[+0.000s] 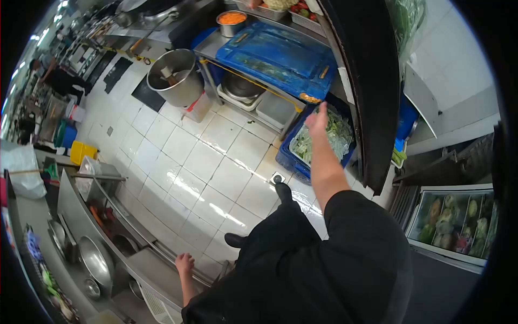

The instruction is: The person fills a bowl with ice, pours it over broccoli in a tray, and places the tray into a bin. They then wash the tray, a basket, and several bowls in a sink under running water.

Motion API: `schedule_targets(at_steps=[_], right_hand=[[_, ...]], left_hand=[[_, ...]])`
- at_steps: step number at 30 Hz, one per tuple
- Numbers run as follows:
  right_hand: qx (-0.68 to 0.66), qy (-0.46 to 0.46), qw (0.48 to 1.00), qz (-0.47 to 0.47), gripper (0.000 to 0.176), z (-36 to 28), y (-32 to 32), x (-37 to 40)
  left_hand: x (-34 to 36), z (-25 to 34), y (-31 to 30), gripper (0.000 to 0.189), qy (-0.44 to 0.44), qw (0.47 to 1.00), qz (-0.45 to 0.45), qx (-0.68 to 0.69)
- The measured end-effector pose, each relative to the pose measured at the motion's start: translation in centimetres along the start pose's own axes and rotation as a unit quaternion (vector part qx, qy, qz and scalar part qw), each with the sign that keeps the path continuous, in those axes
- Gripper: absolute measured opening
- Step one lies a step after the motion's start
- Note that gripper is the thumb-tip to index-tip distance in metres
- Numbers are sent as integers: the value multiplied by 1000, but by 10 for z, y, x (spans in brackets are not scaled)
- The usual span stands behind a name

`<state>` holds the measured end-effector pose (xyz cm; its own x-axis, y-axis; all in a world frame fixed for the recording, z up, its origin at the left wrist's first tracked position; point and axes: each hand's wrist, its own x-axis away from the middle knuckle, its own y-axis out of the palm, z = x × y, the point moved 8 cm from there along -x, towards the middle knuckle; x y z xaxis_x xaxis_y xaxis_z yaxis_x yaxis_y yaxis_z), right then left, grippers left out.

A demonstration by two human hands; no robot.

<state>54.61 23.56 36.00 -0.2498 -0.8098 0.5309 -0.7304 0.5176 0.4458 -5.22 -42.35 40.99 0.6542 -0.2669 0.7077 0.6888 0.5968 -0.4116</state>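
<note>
My right hand (317,120) reaches out over a blue crate (286,157), its thumb apart from the fingers and nothing seen in its grasp. Chopped green leafy vegetables (337,127) lie in clear plastic inside that crate. Just beyond the fingers is the near corner of a wet blue plastic lid (275,56) on a metal table. Low on the left, my left hand (184,262) hangs beside a steel counter (154,267), fingers loosely bent and seemingly holding nothing. My forearm partly covers the crate's near side.
A large steel pot (175,78) stands beyond the white tiled floor (202,162). Grated orange food fills a metal container (232,22) at the table's back. A dark upright post (372,92) rises right of the crate. A glass-topped chest (453,227) holds produce. Another person (62,78) is far left.
</note>
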Motion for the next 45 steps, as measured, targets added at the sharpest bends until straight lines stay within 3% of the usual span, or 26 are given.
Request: schedule_targets(at_steps=[1, 2, 3, 5, 7, 8, 10, 11, 12, 15, 16, 19, 21, 23, 25, 27, 29, 31, 32, 33, 35, 36, 37, 39, 42, 45], right_hand=[[15, -33, 996, 76, 108, -56, 18, 47], [41, -34, 997, 59, 106, -79, 23, 25], [32, -41, 998, 32, 89, -97, 39, 17], [111, -37, 993, -17, 66, -106, 58, -24], [131, -24, 991, 10, 56, -103, 65, -13], [154, -23, 987, 34, 47, -101, 69, -2], [65, -58, 995, -41, 37, -79, 81, 16], [128, -19, 991, -24, 42, -69, 87, 37], [49, 31, 995, -75, 47, -59, 110, 78], [-16, 18, 988, -155, 48, -5, 138, 152], [27, 86, 978, -186, 49, 14, 140, 179], [62, 309, 892, -324, 47, 68, 98, 232], [8, 284, 888, -363, 49, 70, 35, 234], [-93, 288, 922, -241, 68, 51, -33, 225], [70, 175, 944, -271, 82, 43, -81, 222], [132, 146, 898, -394, 88, 55, -98, 232], [139, 116, 893, -412, 87, 46, -92, 275], [-16, 194, 908, -371, 85, 62, -101, 312], [-22, 115, 937, -330, 78, 55, -101, 321], [-22, 110, 940, -322, 78, 70, -107, 327], [144, 264, 950, -79, 76, 135, -154, 324], [172, 213, 962, -19, 75, 137, -154, 346], [169, 218, 961, -15, 75, 155, -163, 366], [-7, 196, 978, 77, 75, 181, -196, 388], [-75, 196, 967, 148, 71, 227, -262, 409], [-118, 185, 949, 227, 68, 222, -305, 420]], left_hand=[[-6, 36, 25, 23, 20, 999, -7, -47], [-15, 69, 54, 27, 41, 995, -10, -88], [-43, 88, 84, 29, 49, 990, -52, -120], [-79, 147, 157, 29, 156, 974, -76, -148], [-60, 222, 247, 25, 210, 965, -106, -114], [-36, 258, 295, 27, 207, 962, -154, -86], [7, 309, 393, 37, 158, 953, -257, -29], [38, 339, 432, 47, 162, 938, -306, 10], [58, 361, 465, 52, 132, 926, -344, 79], [105, 424, 520, 68, 18, 828, -508, 236], [107, 442, 526, 66, 34, 791, -542, 281], [69, 418, 495, 61, 80, 814, -539, 199], [62, 390, 455, 59, 98, 847, -484, 198], [57, 345, 414, 61, 76, 854, -478, 192], [43, 295, 376, 62, 55, 848, -498, 170], [60, 258, 342, 62, 45, 841, -516, 155], [72, 234, 311, 62, 50, 834, -527, 153], [73, 216, 271, 62, 114, 868, -464, 139], [89, 211, 255, 62, 97, 872, -462, 128], [104, 210, 241, 61, 122, 876, -453, 109], [118, 208, 232, 60, 144, 878, -449, 88], [123, 198, 223, 58, 175, 878, -443, 39], [131, 193, 219, 56, 207, 875, -437, -8], [166, 192, 229, 54, 224, 869, -440, -23], [210, 170, 252, 60, 243, 838, -467, -145], [229, 160, 303, 62, 289, 796, -484, -218]])
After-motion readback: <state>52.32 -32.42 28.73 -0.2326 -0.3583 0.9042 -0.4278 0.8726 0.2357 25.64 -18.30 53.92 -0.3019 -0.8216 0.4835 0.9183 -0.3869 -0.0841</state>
